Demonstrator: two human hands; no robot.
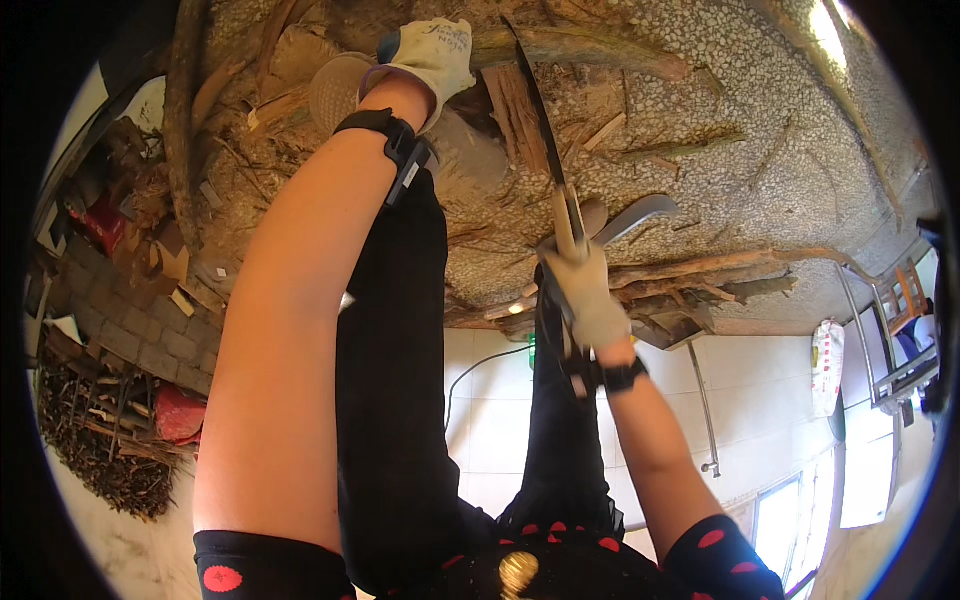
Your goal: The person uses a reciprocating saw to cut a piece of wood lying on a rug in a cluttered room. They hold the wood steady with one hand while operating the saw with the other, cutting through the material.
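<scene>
My right hand (585,290), in a pale work glove, is closed around the wooden handle of a long, thin, dark-bladed cutting tool (541,115). Its blade points up and away over the floor, seen nearly edge-on, so I cannot tell whether it is a saw or a knife. Farther off, my left hand (432,58) wears a white glove and grips the near end of a thick branch (590,50); its fingertips are hidden. A split, rough piece of wood (515,118) lies just below that branch. Beside my right hand rests a curved metal blade (640,215).
Sticks and branches (720,265) lie across the speckled floor (800,160) to the right. A long pole-like branch (183,120) stands at the left, near a heap of twigs (105,440) and a red bag (180,413). A metal-framed rack (900,375) is at the far right.
</scene>
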